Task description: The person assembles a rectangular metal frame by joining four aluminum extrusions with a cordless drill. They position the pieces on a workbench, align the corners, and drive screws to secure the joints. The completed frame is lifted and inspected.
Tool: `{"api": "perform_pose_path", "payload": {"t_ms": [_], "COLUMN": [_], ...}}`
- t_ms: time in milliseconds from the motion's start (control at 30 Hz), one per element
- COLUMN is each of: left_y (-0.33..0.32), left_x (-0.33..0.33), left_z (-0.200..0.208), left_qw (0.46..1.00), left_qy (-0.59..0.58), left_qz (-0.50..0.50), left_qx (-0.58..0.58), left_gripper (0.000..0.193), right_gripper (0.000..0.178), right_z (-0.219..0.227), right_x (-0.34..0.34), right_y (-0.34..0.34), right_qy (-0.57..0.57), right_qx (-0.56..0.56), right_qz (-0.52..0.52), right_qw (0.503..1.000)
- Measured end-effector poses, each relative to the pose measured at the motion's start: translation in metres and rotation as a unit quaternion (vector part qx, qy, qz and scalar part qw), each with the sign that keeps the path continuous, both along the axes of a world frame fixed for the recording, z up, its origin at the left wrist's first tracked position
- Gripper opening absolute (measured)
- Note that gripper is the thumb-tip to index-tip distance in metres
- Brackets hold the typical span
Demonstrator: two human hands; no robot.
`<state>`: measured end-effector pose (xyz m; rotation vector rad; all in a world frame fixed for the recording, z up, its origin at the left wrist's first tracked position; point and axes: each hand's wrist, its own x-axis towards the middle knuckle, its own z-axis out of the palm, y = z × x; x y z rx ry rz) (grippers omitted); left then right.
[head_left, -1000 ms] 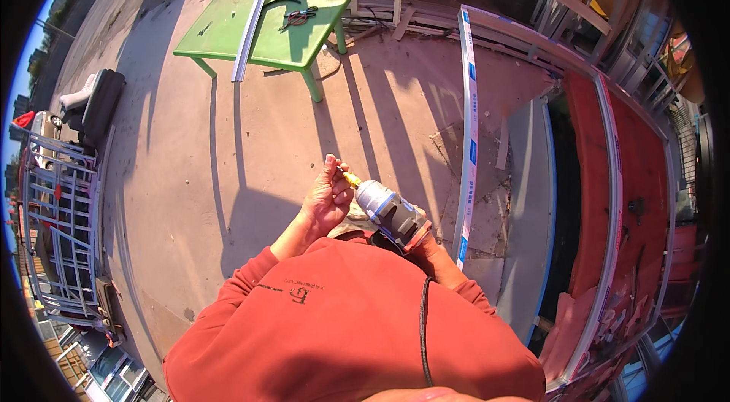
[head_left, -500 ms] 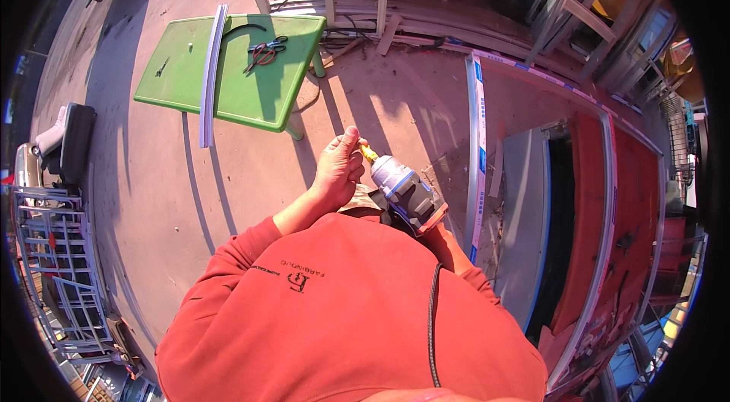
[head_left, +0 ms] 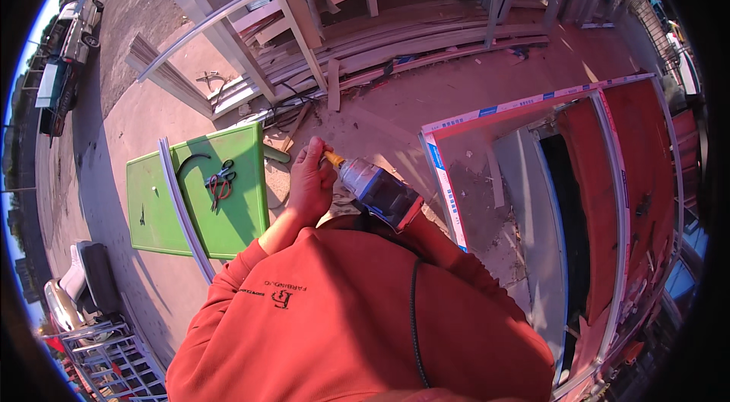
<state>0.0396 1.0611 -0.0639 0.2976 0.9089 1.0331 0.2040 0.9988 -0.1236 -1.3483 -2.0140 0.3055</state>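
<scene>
My left hand [head_left: 310, 174] is closed in front of my body, its thumb and fingers pinching the narrow yellow piece [head_left: 334, 159] at the nose of a power drill [head_left: 384, 195]. The drill has a silver-grey front, a dark body and a reddish rear end, and its nose points up and left. From the right, my right forearm [head_left: 432, 237] reaches in under the back of the drill. That hand supports the tool, but the drill covers most of its fingers.
Left of me, a green table [head_left: 156, 212] bears a long metal profile [head_left: 185, 216], red-and-dark scissors-like tools [head_left: 221, 183] and a curved black strip [head_left: 195, 162]. A film-taped frame [head_left: 445, 193] lies at right, beside grey and red panels [head_left: 646, 174]. Metal framing [head_left: 293, 18] stands ahead.
The view has turned, so the table sits lower and more of the framing and parked vehicles shows. Both hands stay on the drill, its nose still pinched by the left.
</scene>
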Motion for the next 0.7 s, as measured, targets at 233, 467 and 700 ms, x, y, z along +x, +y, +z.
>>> {"api": "perform_pose_path", "payload": {"t_ms": [233,467,700], "left_y": [0.143,0.287,0.359], "left_x": [0.067,0.15,0.261], "left_z": [0.003,-0.006,-0.009], "left_qw": [0.994,0.957,0.844], "left_qy": [0.039,0.023,0.003], "left_qz": [-0.104,-0.28,-0.519], "left_qx": [0.003,0.074,0.133], "left_gripper": [0.02,0.023,0.027], "right_gripper": [0.039,0.039,0.039], "right_z": [-0.008,-0.024,-0.019], "right_x": [0.043,0.078,0.119], "right_y": [0.1,0.194,0.238], "right_qy": [-0.026,-0.039,-0.057], "right_qx": [-0.02,-0.03,-0.047], "right_qz": [-0.109,-0.27,-0.445], "right_qw": [0.994,0.962,0.892]}}
